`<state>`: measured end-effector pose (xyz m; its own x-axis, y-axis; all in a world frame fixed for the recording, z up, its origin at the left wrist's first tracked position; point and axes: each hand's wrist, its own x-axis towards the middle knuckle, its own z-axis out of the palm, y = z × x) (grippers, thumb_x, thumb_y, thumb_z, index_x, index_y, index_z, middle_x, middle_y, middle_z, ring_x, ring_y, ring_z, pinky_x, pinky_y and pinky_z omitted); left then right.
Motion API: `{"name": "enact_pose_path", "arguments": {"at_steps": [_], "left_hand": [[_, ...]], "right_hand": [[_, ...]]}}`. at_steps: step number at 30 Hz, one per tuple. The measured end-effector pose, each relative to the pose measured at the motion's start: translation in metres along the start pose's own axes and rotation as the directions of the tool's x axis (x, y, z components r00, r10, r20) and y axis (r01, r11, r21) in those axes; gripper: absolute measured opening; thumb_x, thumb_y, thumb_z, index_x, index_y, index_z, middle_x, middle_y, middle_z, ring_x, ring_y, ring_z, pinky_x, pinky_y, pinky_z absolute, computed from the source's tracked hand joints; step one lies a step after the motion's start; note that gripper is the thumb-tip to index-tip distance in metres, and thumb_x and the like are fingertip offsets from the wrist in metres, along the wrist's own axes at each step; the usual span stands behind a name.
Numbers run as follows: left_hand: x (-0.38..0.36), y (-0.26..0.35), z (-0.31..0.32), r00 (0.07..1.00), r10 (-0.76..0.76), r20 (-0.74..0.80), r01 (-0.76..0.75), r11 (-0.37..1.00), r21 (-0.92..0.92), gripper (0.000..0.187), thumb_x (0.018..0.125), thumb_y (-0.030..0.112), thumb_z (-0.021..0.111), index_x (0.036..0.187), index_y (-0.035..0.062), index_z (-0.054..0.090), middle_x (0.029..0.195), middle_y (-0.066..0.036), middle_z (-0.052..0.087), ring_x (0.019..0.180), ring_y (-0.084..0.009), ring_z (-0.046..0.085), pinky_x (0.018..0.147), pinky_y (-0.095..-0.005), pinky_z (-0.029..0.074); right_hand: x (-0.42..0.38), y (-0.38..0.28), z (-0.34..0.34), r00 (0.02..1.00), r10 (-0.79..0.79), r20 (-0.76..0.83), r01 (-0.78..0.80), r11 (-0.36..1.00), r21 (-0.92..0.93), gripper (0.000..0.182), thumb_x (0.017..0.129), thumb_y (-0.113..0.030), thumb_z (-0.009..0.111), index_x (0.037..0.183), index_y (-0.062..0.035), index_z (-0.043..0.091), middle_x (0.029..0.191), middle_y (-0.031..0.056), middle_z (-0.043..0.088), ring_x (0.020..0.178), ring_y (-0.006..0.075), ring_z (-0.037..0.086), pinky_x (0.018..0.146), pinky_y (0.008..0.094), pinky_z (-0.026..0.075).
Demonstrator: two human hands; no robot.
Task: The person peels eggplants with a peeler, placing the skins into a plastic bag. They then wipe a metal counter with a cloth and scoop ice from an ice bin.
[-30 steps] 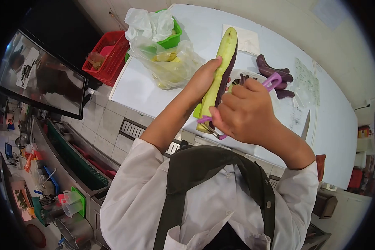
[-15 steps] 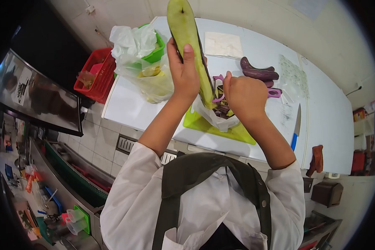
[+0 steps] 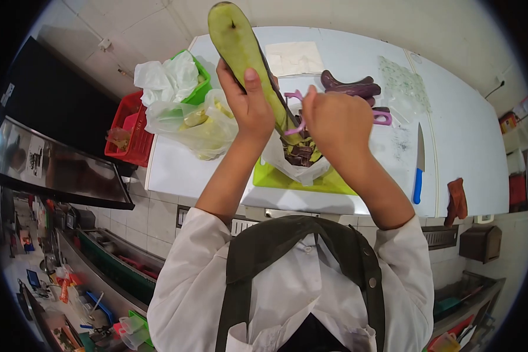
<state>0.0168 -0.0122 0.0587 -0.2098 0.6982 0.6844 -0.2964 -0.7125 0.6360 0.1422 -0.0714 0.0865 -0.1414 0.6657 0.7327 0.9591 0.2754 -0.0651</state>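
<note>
Two hands work over the green cutting board (image 3: 328, 183): the left hand (image 3: 249, 100) wraps its fingers around a long, mostly peeled eggplant (image 3: 240, 50), holding it tilted up and away above the board so its remaining dark strip of skin faces the right hand (image 3: 334, 120). That hand is closed on a purple peeler (image 3: 296, 114), blade against the eggplant just above the board, so the peelings drop into the clear bag (image 3: 296, 158) of dark scraps lying on it. Beyond the board lie unpeeled eggplants (image 3: 349, 87); right of it, a blue-handled knife (image 3: 418, 164); left of it, a bag of peeled pieces (image 3: 196, 123).
</note>
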Motion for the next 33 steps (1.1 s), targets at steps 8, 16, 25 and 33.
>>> {"name": "enact_pose_path", "arguments": {"at_steps": [8, 16, 25, 33], "left_hand": [[-0.004, -0.003, 0.003, 0.994, 0.103, -0.021, -0.101, 0.991, 0.083, 0.035, 0.094, 0.03, 0.044, 0.115, 0.0045, 0.032, 0.084, -0.009, 0.048, 0.061, -0.0148, 0.05, 0.055, -0.0289, 0.046], [0.011, 0.009, 0.0, 0.994, 0.062, -0.086, -0.065, 0.997, -0.043, 0.041, 0.094, 0.035, 0.044, 0.118, 0.0047, 0.031, 0.09, -0.009, 0.049, 0.067, -0.0149, 0.05, 0.057, -0.0281, 0.046], [0.032, 0.016, -0.01, 0.998, -0.063, -0.03, 0.062, 0.998, -0.03, 0.036, 0.096, 0.042, 0.031, 0.106, 0.0077, 0.035, 0.082, -0.011, 0.049, 0.062, -0.02, 0.051, 0.054, -0.0308, 0.044], [-0.016, -0.012, 0.002, 0.97, -0.239, 0.053, 0.243, 0.966, -0.083, 0.032, 0.095, 0.033, 0.039, 0.113, 0.0062, 0.033, 0.078, -0.009, 0.05, 0.061, -0.0152, 0.05, 0.055, -0.028, 0.044]], "right_hand": [[-0.01, 0.001, 0.025, 1.0, 0.002, -0.005, -0.002, 0.997, -0.071, 0.039, 0.079, -0.018, 0.055, 0.041, -0.011, 0.052, 0.041, 0.0073, 0.05, 0.034, 0.0236, 0.047, 0.041, 0.0352, 0.034], [-0.044, 0.017, 0.065, 0.974, 0.042, 0.221, -0.029, 0.998, -0.059, 0.026, 0.079, -0.02, 0.053, 0.055, -0.0118, 0.06, 0.049, 0.0066, 0.058, 0.044, 0.0232, 0.057, 0.046, 0.0377, 0.039], [-0.049, 0.05, 0.052, 0.968, 0.083, 0.239, -0.036, 0.98, -0.196, 0.036, 0.082, -0.023, 0.052, 0.048, -0.0116, 0.057, 0.048, 0.0069, 0.056, 0.043, 0.0234, 0.055, 0.05, 0.0364, 0.038], [-0.016, 0.032, -0.001, 0.995, 0.013, 0.095, -0.022, 0.995, 0.1, 0.039, 0.082, -0.021, 0.055, 0.045, -0.0084, 0.054, 0.044, 0.0087, 0.049, 0.039, 0.028, 0.046, 0.047, 0.0381, 0.034]]}}
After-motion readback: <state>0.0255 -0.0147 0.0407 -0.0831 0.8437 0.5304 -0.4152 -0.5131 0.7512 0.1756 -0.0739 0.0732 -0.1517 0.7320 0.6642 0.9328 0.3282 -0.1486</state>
